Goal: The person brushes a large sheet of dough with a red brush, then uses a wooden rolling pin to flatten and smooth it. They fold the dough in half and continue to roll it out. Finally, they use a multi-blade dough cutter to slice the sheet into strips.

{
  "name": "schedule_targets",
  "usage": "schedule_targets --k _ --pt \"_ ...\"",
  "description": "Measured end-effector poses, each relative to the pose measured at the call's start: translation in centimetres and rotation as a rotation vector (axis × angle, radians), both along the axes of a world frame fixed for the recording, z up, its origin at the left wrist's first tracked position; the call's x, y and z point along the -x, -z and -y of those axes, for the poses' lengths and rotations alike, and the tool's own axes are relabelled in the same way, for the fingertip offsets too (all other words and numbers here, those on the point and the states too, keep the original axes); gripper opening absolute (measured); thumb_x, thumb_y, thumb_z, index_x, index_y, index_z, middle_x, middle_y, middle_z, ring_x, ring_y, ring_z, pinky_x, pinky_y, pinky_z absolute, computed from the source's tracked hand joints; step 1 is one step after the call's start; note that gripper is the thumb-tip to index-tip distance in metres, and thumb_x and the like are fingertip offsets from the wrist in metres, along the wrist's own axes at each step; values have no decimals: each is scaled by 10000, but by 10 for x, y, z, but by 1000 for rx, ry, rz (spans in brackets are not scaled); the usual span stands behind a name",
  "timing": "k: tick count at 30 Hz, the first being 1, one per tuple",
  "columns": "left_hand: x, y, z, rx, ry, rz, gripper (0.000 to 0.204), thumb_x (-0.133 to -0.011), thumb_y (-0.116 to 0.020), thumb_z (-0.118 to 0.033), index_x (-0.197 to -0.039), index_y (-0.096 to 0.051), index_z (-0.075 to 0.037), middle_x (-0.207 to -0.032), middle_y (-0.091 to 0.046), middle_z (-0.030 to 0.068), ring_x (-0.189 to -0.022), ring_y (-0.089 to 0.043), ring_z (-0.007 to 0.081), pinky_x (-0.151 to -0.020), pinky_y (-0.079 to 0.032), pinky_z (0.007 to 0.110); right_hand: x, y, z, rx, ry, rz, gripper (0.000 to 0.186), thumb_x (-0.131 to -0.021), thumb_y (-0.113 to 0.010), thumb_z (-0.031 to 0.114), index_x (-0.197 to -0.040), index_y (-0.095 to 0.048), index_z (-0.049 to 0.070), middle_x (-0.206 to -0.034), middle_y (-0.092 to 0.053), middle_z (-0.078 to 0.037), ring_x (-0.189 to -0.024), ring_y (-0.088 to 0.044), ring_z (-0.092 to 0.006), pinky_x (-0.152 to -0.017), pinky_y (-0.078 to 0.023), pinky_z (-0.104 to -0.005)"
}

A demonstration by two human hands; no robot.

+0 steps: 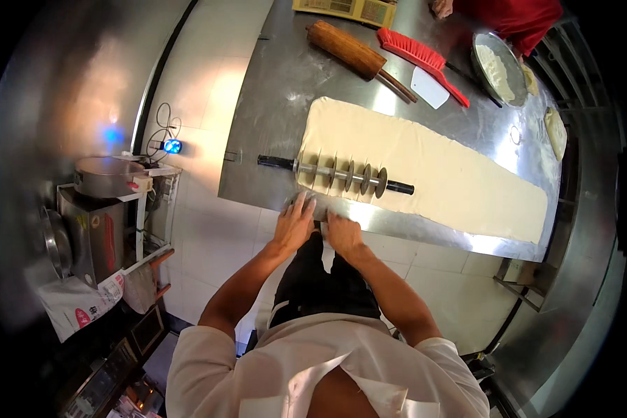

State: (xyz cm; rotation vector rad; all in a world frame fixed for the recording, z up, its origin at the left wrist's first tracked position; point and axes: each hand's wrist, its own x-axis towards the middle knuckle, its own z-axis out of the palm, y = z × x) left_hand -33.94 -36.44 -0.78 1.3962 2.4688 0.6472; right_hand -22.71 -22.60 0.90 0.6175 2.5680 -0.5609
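Note:
A long pale sheet of dough lies flat along the near side of the metal table. On its left end rests a multi-wheel dough cutter with several round metal discs on a bar and black handles; lines run through the dough beside the discs. Neither hand touches the cutter. My left hand is at the table's front edge, just below the dough's left end, its fingers stretched out and nothing seen in it. Close by on its right, my right hand is at the same edge, its fingers bent and mostly hidden.
Farther back on the table lie a wooden rolling pin, a red brush, a white scraper and a bowl of flour. A person in red stands across. A pot sits at left.

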Motion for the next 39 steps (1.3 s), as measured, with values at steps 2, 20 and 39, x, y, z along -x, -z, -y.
schedule_targets --k 2,20,39 --pt "7 4 15 -63 -48 23 481 -854 -648 -129 -1323 -579 -49 -1422 -486 212 -1064 -616 391 -900 -514 497 -26 -18 -1 86 -39 -234 368 -903 -630 232 -1226 -619 55 -906 -729 -128 -812 -708 -365 -707 -581 -432" --pt "183 16 -55 17 -263 -264 517 -998 -534 -279 -1444 -472 -26 -1532 -406 191 -1410 -381 407 -1142 -334 520 -20 29 -227 -318 421 -409 556 -1046 -322 313 -1553 -323 85 -1594 -325 -184 -1483 -277 -372 -1193 -120 -616" --pt "312 43 -217 9 -375 -380 488 -976 -520 -250 -1383 -503 20 -1432 -517 213 -1340 -461 409 -1077 -389 512 93 53 -357 -492 677 -517 518 -1014 -457 179 -1499 -330 51 -1560 -358 -184 -1456 -321 -370 -1160 -152 -668"
